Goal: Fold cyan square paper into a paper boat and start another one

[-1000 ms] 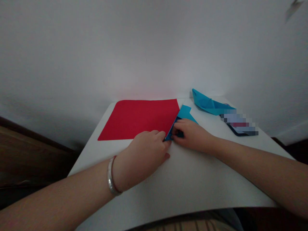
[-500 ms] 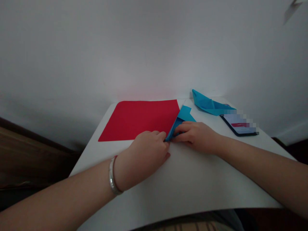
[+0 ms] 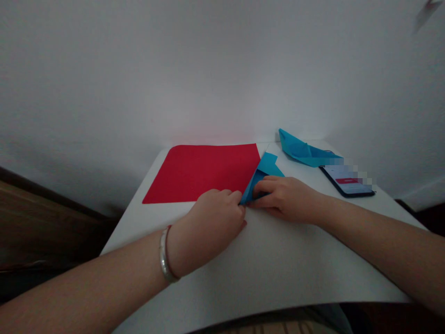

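Note:
A partly folded blue paper (image 3: 264, 168) lies on the white table (image 3: 278, 269), just right of a flat red sheet (image 3: 205, 171). My left hand (image 3: 212, 220), with a silver bracelet on its wrist, is curled and pinches the blue paper's near corner. My right hand (image 3: 288, 197) lies on the same paper from the right, fingers pressed together on its near part, which it hides.
A finished blue paper boat (image 3: 302, 150) stands at the table's far right by the white wall. A phone (image 3: 347, 180) with a lit screen lies next to it. Dark floor and wooden furniture show to the left of the table.
My right fingers have slid a little along the blue fold and now press it flatter. My left hand has barely shifted, still at the paper's corner.

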Motion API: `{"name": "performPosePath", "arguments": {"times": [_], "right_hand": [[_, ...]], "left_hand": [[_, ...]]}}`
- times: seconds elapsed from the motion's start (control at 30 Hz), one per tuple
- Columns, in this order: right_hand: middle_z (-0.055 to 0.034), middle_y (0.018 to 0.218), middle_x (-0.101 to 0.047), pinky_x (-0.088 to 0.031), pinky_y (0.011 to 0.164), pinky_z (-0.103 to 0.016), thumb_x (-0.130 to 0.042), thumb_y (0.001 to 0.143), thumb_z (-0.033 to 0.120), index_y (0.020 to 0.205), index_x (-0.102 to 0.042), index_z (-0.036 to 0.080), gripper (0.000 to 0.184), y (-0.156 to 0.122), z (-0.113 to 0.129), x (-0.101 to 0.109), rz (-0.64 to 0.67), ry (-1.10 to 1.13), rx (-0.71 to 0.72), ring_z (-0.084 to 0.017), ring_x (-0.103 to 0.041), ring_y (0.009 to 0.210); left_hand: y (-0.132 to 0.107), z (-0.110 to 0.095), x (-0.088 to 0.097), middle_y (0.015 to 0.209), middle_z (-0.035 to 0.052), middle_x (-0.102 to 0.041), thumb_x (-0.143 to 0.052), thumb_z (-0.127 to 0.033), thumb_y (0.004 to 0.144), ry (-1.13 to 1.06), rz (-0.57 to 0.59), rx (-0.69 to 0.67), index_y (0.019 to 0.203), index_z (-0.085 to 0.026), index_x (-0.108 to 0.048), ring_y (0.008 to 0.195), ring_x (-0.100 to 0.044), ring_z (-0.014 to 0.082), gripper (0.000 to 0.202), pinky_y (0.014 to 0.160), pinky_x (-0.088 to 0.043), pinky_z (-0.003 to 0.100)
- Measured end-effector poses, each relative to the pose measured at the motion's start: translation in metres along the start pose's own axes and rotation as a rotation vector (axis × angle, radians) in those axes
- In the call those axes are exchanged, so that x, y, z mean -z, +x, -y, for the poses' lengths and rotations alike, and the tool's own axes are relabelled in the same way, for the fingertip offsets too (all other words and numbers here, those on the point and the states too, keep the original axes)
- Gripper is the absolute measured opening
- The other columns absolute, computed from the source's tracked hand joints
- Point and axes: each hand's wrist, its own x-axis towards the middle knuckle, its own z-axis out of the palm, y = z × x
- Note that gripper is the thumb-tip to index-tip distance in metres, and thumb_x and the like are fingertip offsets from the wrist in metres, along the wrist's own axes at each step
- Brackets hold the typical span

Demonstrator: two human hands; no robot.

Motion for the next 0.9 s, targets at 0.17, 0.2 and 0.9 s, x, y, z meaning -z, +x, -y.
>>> {"name": "performPosePath", "arguments": {"times": [0.17,0.2,0.9], "right_hand": [[-0.0062,0.105,-0.068,-0.046,0.075,-0.033,-0.052,0.088,0.017,0.102,-0.072,0.023,0.025,0.0003,0.0,0.0043,0.014,0.032,-0.014,-0.021,-0.06,0.094],[-0.0058,0.105,-0.068,-0.046,0.076,-0.033,-0.052,0.088,0.016,0.1,-0.072,0.023,0.024,0.0001,-0.0008,0.0046,0.013,0.04,-0.015,-0.02,-0.06,0.094],[-0.004,0.103,-0.068,-0.042,0.07,-0.032,-0.052,0.086,0.014,0.098,-0.073,0.024,0.026,-0.0011,-0.0033,0.0093,0.098,-0.016,-0.063,-0.02,-0.059,0.091]], "left_hand": [[0.0002,0.0005,-0.0005,0.078,0.0058,-0.062,-0.058,-0.02,0.084,0.029,-0.015,-0.021,0.08,-0.016,-0.067,0.067,-0.06,0.0202,0.01,0.055,-0.046,0.031],[0.0001,0.0006,-0.0005,0.078,0.0059,-0.062,-0.058,-0.021,0.084,0.027,-0.013,-0.02,0.08,-0.016,-0.067,0.067,-0.06,0.0198,0.011,0.055,-0.045,0.03],[-0.0013,0.0001,-0.0027,0.078,0.0065,-0.063,-0.057,-0.02,0.084,0.033,-0.01,-0.024,0.077,-0.015,-0.067,0.066,-0.06,0.0205,0.014,0.056,-0.048,0.033]]}}
